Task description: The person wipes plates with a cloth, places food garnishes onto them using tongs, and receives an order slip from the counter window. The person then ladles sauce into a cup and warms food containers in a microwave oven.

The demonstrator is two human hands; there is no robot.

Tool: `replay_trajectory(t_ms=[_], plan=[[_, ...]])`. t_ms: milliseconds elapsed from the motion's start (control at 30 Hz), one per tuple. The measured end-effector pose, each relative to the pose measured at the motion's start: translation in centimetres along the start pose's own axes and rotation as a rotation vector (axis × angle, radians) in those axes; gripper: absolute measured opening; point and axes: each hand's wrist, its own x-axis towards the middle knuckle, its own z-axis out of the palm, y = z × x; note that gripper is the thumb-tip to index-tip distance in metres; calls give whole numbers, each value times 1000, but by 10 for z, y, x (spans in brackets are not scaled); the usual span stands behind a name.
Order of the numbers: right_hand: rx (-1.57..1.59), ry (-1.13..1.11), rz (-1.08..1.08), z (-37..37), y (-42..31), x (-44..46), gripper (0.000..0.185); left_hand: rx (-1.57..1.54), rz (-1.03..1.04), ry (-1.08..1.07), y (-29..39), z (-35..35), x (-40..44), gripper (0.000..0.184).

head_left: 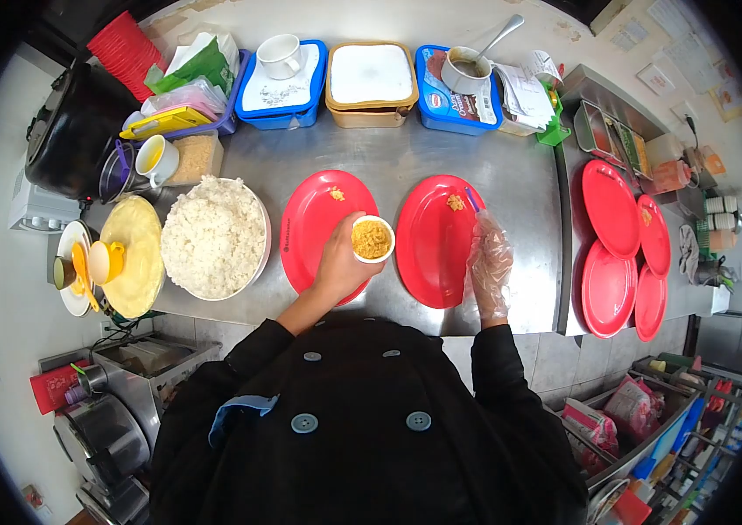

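Note:
My left hand (340, 269) is wrapped around a small white cup (373, 240) full of yellow-brown crumbly bits, held over the right edge of a red oval plate (308, 232). A little heap of the same-coloured bits (337, 193) lies near that plate's far end. My right hand (491, 262), in a clear plastic glove, is at the right rim of a second red oval plate (430, 249). From its fingers sticks a thin purple utensil (472, 199), whose other end is hidden. Another small heap of bits (456, 202) sits on this second plate beside the utensil's tip.
A heaped bowl of white rice (215, 238) stands left, beside a round yellow lid-like disc (136, 262) with a yellow cup (106, 262). Lidded tubs (372, 83) line the wall. Several red plates (609, 284) lie right; a black pot (82, 131) stands far left.

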Motion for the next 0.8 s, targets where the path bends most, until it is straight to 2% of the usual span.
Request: replay_trajectory(t_ms=[100,167,200,267,300,367,500,567,600,667,700,767,800], plan=[[63,-14,34,-2,3,1,24,-9,-2,8,0,1,0,72],[-71,-10,-129,-5,0,1,26,-12,-3,7,-1,0,0,72],[-70,-10,-128,-4,2,1,26,-17,-2,2,-1,-1,0,73],[12,-133,185,-4,9,-1,29,-27,-6,-7,0,-1,-2,73],[11,-131,182,-5,10,-1,29,-37,-9,-9,0,-1,0,74],[-59,-55,-66,-5,13,-2,27,-30,-6,8,1,-1,1,74],[-82,-32,-139,-5,7,2,27,-12,-16,0,1,-1,-1,75],[-77,-134,259,-6,15,-1,30,-32,-13,1,4,-2,-3,70],[-78,-134,257,-4,12,-1,30,-54,-9,8,6,-2,-2,65],[203,26,71,1,6,-1,37,-46,-8,15,9,-3,1,65],[204,23,75,-3,0,-3,37,-38,-13,9,9,-4,-2,66],[-152,-140,-23,-13,-13,1,37,-41,-29,7,7,-3,-3,66],[-152,-139,-26,-13,-12,1,37,-45,-42,6,7,-3,-2,66]])
